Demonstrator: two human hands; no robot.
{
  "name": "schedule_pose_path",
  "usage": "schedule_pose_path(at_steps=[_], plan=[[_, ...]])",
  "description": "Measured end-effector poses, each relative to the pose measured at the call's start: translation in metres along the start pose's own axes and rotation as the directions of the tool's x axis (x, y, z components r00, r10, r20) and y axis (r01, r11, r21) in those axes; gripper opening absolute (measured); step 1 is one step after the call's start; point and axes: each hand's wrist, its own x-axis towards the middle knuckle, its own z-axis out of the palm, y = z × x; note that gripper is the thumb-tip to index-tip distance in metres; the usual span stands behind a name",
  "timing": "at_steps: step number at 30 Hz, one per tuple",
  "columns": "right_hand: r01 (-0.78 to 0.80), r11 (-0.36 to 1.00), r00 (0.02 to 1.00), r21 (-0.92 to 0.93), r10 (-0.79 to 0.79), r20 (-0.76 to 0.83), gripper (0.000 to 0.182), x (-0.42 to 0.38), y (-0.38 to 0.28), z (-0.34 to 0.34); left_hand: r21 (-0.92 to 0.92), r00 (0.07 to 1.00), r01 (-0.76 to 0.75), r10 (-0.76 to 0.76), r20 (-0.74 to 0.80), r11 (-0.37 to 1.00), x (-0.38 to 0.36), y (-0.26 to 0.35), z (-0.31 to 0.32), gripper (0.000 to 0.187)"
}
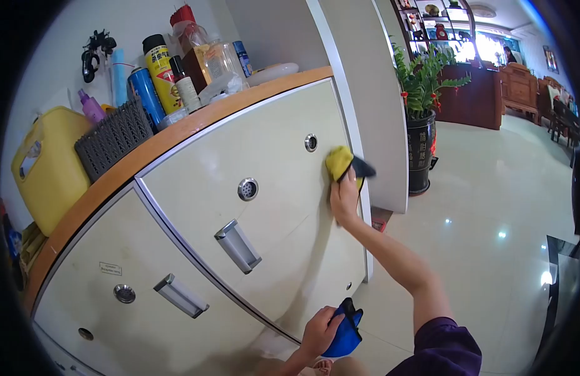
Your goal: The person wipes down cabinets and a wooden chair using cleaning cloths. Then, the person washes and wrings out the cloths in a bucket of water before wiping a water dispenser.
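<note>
My right hand (345, 199) presses a yellow and dark grey cleaning cloth (339, 161) against the right edge of a cream cabinet door (284, 175). The fingers are closed on the cloth, which is slightly blurred. Lower down, in front of the cabinet, my left hand (319, 332) grips a folded blue cloth (345, 332) with black edging. The door carries a silver handle (238, 247) and round metal vents (248, 188), left of my right hand. A second cabinet door (146, 250) with its own handle (181, 296) stands further left.
On the wooden cabinet top (196, 125) stand a yellow plastic bin (52, 169), a grey woven basket (114, 135), a yellow spray can (163, 72) and several bottles. A white upright panel (371, 94) borders the cabinet; beyond it are a potted plant (420, 150) and glossy tiled floor (478, 219).
</note>
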Motion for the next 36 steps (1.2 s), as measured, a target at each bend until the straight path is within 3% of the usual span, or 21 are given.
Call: schedule_pose_path(at_steps=[2,5,6,7,8,9,10,13,15,16,18,19,21,23,25,26,27,30,33,34,36], plan=[[-0.066,0.989,0.996,0.131,0.056,0.073,0.05,-0.002,-0.008,-0.013,0.023,1.0,0.015,-0.016,0.02,1.0,-0.003,-0.006,0.003,0.019],[0.037,0.995,0.998,0.088,-0.032,-0.057,0.033,0.062,-0.009,0.001,0.034,0.999,-0.014,0.012,0.044,0.999,-0.001,-0.005,0.013,0.02],[-0.044,0.999,0.995,-0.005,0.043,-0.085,0.025,0.087,-0.031,-0.004,0.024,0.998,-0.042,0.041,0.044,0.999,0.0,-0.005,0.015,0.02],[-0.044,0.986,0.994,-0.159,0.028,-0.107,0.021,0.113,-0.009,0.012,0.017,0.997,-0.07,0.069,0.04,0.997,-0.001,-0.006,0.015,0.02],[-0.182,0.983,0.976,0.03,0.185,-0.115,0.021,0.136,-0.028,0.012,0.011,0.997,-0.075,0.075,0.014,0.997,-0.001,-0.009,0.014,0.02],[-0.065,0.968,0.961,0.244,0.126,-0.244,0.021,0.151,-0.044,0.021,0.002,0.996,-0.087,0.087,-0.006,0.996,-0.001,-0.011,0.013,0.021],[-0.086,0.91,0.949,0.405,0.199,-0.243,0.02,0.156,-0.077,0.024,-0.006,0.994,-0.111,0.111,-0.015,0.994,0.0,-0.013,0.01,0.021],[0.175,0.926,0.974,0.334,-0.112,-0.197,0.022,0.119,-0.179,0.037,0.065,1.0,-0.023,0.022,0.012,0.998,0.001,-0.026,0.011,0.023],[0.359,0.804,0.932,0.475,-0.34,-0.129,0.025,0.092,-0.232,0.043,0.085,1.0,-0.028,0.027,0.008,0.996,0.003,-0.027,0.013,0.023],[0.476,0.694,0.871,0.541,-0.455,-0.184,0.027,0.083,-0.257,0.051,0.098,0.999,-0.045,0.045,0.006,0.994,0.005,-0.028,0.016,0.022],[0.464,0.568,0.814,0.68,-0.576,-0.076,0.028,0.063,-0.301,0.056,0.134,0.999,-0.044,0.044,0.005,0.99,0.009,-0.024,0.018,0.021],[0.497,0.504,0.774,0.706,-0.626,-0.098,0.034,0.057,-0.321,0.059,0.141,0.999,-0.042,0.041,0.01,0.989,0.01,-0.022,0.019,0.021],[0.533,0.575,0.756,0.621,-0.653,-0.043,0.038,0.059,-0.346,0.053,0.142,0.999,-0.036,0.033,0.026,0.989,0.01,-0.016,0.021,0.021],[0.56,0.558,0.767,0.612,-0.628,-0.13,0.025,0.049,-0.348,0.053,0.152,0.999,-0.04,0.034,0.039,0.988,0.008,-0.013,0.021,0.02],[0.463,0.575,0.794,0.675,-0.608,-0.028,0.014,0.016,-0.337,0.051,0.181,0.996,-0.029,0.013,0.09,0.983,0.003,-0.019,0.021,0.019],[0.499,0.51,0.753,0.701,-0.656,-0.058,0.011,-0.011,-0.321,0.052,0.175,0.998,-0.035,0.026,0.056,0.984,0.0,-0.023,0.024,0.019],[0.553,0.533,0.624,0.641,-0.774,0.107,0.014,-0.022,-0.309,0.032,0.169,0.999,-0.043,0.04,0.021,0.985,-0.002,-0.029,0.029,0.019],[0.446,0.476,0.71,0.758,-0.703,0.024,0.035,-0.074,-0.264,0.028,0.102,0.993,-0.109,0.112,-0.026,0.989,-0.006,-0.013,0.025,0.019],[0.46,0.449,0.622,0.766,-0.779,0.083,0.034,-0.054,-0.276,0.021,0.126,0.993,-0.115,0.117,-0.004,0.985,-0.01,-0.015,0.028,0.024],[0.47,0.472,0.601,0.746,-0.79,0.121,0.028,-0.037,-0.29,0.022,0.148,0.994,-0.105,0.105,0.007,0.983,-0.008,-0.021,0.035,0.028],[0.492,0.433,0.642,0.755,-0.767,0.021,0.01,-0.013,-0.333,0.042,0.213,0.997,-0.066,0.054,0.063,0.975,-0.004,-0.025,0.042,0.024]])
